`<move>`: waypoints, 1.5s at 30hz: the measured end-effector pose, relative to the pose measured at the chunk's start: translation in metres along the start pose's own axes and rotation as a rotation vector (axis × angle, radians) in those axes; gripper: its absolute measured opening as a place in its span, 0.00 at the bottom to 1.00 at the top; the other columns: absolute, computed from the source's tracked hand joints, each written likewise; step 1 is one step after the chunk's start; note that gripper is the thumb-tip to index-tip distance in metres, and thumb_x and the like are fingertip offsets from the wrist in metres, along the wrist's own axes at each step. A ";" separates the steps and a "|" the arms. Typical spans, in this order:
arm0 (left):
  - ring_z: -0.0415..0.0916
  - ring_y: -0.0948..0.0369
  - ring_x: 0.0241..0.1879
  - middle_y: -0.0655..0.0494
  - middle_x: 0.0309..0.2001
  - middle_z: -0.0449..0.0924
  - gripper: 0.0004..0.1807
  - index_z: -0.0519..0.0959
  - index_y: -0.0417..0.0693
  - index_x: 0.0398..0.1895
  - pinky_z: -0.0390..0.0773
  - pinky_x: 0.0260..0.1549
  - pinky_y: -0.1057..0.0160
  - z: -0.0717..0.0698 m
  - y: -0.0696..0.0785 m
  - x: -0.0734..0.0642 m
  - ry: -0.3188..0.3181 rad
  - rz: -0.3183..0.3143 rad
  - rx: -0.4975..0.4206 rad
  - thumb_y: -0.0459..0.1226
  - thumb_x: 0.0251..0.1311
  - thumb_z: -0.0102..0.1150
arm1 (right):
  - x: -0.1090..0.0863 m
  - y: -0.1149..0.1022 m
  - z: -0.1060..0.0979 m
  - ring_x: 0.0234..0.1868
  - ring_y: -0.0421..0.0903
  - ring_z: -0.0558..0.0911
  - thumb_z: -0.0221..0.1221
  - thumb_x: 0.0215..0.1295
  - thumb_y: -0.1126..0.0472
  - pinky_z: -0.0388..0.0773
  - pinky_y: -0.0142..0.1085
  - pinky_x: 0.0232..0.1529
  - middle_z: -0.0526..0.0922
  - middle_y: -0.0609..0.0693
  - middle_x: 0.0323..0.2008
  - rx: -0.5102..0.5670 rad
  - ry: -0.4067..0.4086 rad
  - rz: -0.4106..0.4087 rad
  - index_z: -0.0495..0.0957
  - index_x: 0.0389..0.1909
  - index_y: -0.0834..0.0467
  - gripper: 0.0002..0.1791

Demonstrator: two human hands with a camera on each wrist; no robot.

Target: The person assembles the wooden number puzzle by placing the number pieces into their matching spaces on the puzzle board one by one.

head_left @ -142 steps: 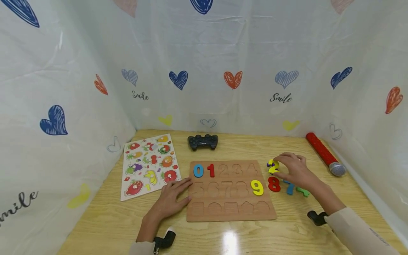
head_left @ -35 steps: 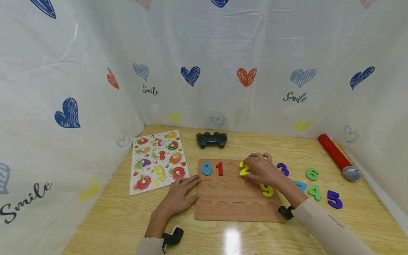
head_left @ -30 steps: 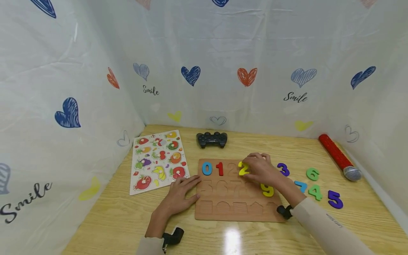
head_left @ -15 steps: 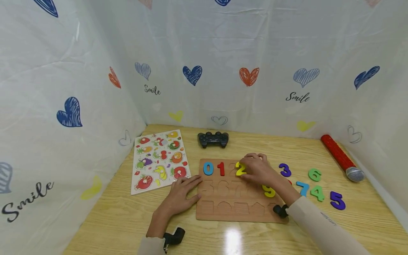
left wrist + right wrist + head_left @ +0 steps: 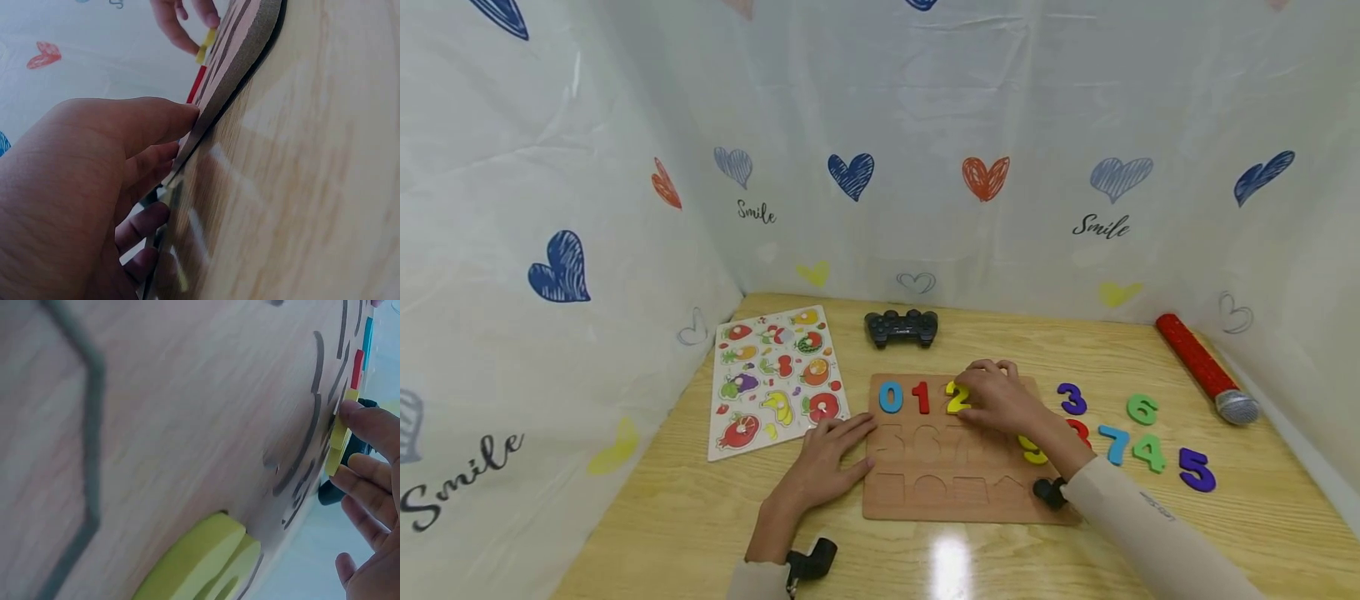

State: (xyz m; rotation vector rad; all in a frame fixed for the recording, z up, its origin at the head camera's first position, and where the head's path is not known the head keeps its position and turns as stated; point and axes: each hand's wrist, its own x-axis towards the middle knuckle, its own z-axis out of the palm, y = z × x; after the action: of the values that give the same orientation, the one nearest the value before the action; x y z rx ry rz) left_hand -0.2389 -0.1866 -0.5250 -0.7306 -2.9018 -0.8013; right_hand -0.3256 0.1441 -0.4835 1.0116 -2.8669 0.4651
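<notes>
Ten number pieces [image 5: 922,398] and two boards [image 5: 925,511] are showing. One controller [image 5: 901,328] and one microphone [image 5: 1198,360] are lying on the table [image 5: 865,558].

The head view, farthest off, looks forward and down on the wooden board [image 5: 925,460]; the left wrist view looks across it from low beside its left edge; the right wrist view skims close over its surface; all share the yellow 2 [image 5: 958,402]

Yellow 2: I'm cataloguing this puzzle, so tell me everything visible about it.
The yellow 2 is a thick, flat-faced numeral of one colour, its material unclear. The right hand pinches and partly covers it. It reads upright at the top row of the board, right of the red 1; whether it is fully seated cannot be told.
</notes>
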 end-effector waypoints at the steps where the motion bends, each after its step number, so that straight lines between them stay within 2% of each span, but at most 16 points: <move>1: 0.63 0.54 0.61 0.60 0.73 0.65 0.31 0.71 0.58 0.72 0.61 0.51 0.48 0.000 0.000 0.000 -0.001 0.000 -0.001 0.53 0.68 0.57 | 0.001 0.001 0.001 0.61 0.55 0.70 0.71 0.60 0.52 0.52 0.60 0.57 0.84 0.49 0.51 -0.005 -0.003 0.003 0.82 0.54 0.58 0.24; 12: 0.63 0.55 0.60 0.60 0.73 0.65 0.31 0.71 0.58 0.72 0.61 0.47 0.51 -0.002 0.005 0.005 -0.001 0.009 0.003 0.54 0.68 0.57 | 0.006 -0.003 -0.005 0.62 0.56 0.69 0.72 0.59 0.52 0.50 0.62 0.58 0.84 0.50 0.52 0.033 -0.055 0.073 0.82 0.56 0.59 0.26; 21: 0.63 0.55 0.61 0.60 0.73 0.65 0.31 0.71 0.58 0.72 0.61 0.49 0.50 -0.002 0.006 0.005 -0.016 -0.003 -0.001 0.54 0.68 0.56 | 0.006 -0.003 -0.005 0.62 0.57 0.69 0.72 0.59 0.51 0.51 0.63 0.58 0.83 0.51 0.53 0.036 -0.075 0.096 0.80 0.60 0.58 0.29; 33: 0.63 0.53 0.61 0.61 0.73 0.65 0.30 0.72 0.58 0.72 0.61 0.52 0.46 -0.002 0.002 0.000 -0.008 -0.004 -0.008 0.53 0.68 0.57 | -0.016 0.004 -0.009 0.61 0.58 0.70 0.70 0.62 0.55 0.52 0.64 0.56 0.83 0.52 0.54 0.018 0.027 0.009 0.81 0.57 0.60 0.24; 39: 0.64 0.52 0.61 0.60 0.73 0.65 0.31 0.71 0.57 0.72 0.61 0.52 0.46 0.002 0.001 0.002 0.013 0.019 -0.010 0.53 0.68 0.58 | -0.034 0.013 -0.016 0.61 0.59 0.70 0.69 0.63 0.56 0.51 0.64 0.55 0.83 0.53 0.54 -0.007 0.040 0.030 0.82 0.56 0.59 0.21; 45: 0.64 0.52 0.61 0.60 0.72 0.67 0.30 0.73 0.56 0.71 0.61 0.53 0.45 0.002 0.001 0.001 0.026 0.014 -0.017 0.53 0.67 0.58 | -0.051 0.021 -0.020 0.61 0.58 0.70 0.70 0.62 0.58 0.53 0.64 0.57 0.83 0.52 0.54 -0.041 0.068 0.043 0.81 0.57 0.59 0.22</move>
State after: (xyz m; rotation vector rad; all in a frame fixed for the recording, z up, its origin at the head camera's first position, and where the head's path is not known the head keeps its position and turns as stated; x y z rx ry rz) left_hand -0.2392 -0.1844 -0.5255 -0.7350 -2.8671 -0.8292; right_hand -0.2991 0.1963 -0.4778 0.9109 -2.8306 0.4332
